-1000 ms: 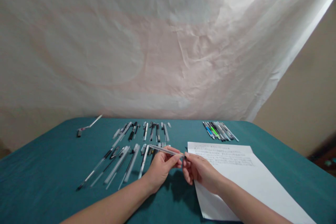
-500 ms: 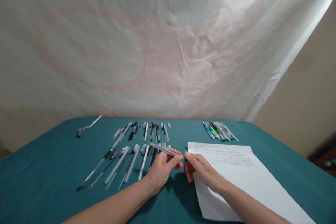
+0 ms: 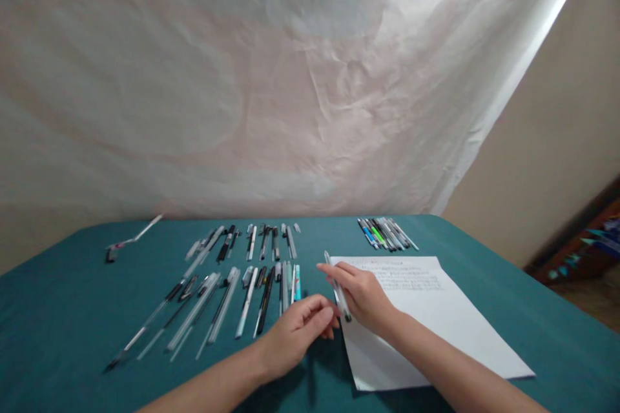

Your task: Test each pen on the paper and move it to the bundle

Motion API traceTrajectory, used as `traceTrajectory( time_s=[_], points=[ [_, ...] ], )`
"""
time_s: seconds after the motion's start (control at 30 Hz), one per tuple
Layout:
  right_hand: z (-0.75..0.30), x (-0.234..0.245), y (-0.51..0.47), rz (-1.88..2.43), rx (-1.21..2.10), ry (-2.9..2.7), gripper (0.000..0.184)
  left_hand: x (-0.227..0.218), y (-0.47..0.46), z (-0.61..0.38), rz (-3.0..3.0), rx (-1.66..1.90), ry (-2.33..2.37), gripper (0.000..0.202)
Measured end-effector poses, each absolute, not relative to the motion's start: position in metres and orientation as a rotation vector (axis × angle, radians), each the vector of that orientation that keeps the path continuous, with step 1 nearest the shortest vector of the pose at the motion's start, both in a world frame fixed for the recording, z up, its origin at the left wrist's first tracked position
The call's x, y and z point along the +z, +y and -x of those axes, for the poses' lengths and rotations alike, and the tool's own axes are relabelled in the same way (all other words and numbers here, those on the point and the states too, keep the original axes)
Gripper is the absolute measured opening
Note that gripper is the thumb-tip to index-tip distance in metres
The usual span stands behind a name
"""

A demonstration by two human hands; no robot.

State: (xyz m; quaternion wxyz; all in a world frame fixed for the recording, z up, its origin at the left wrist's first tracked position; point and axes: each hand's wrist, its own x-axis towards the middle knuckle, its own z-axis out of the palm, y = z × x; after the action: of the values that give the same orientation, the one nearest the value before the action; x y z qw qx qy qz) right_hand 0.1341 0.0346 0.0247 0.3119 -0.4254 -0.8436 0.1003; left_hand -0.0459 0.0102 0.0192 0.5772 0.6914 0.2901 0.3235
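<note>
My right hand is closed round a slim clear pen above the left edge of a white sheet of paper. The pen slants, with its pale end up and away and its dark end near my palm. Just left of it is my left hand, fingers curled and thumb bent in against them. Whether anything sits inside that grip is hidden. Rows of handwriting cover the upper part of the sheet.
Pens, refills and caps lie in two rows on the green tablecloth left of my hands, among them a black pen and a turquoise pen. A pile of pens lies beyond the sheet. A whitish stick-like item rests far left.
Both hands held the pen between them before. Now the right hand alone has it, turned more upright over the paper's edge, and the left hand is off it. The view has shifted rightward.
</note>
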Motion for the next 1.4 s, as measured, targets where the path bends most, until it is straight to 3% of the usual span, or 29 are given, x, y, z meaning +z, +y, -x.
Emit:
traceTrajectory(
  time_s=[0.23, 0.57, 1.4],
  points=[
    [-0.183, 0.025, 0.047, 1.311, 0.633, -1.659, 0.031, 0.024, 0.007, 0.051, -2.315, 0.598, 0.618, 0.036],
    [-0.232, -0.015, 0.021, 1.442, 0.754, -1.351, 0.023, 0.016, 0.009, 0.050, -2.516, 0.309, 0.617, 0.046],
    [-0.241, -0.031, 0.020, 1.547, 0.423, -1.593, 0.019, 0.020, 0.010, 0.048, -2.647, 0.167, 0.646, 0.047]
  ],
)
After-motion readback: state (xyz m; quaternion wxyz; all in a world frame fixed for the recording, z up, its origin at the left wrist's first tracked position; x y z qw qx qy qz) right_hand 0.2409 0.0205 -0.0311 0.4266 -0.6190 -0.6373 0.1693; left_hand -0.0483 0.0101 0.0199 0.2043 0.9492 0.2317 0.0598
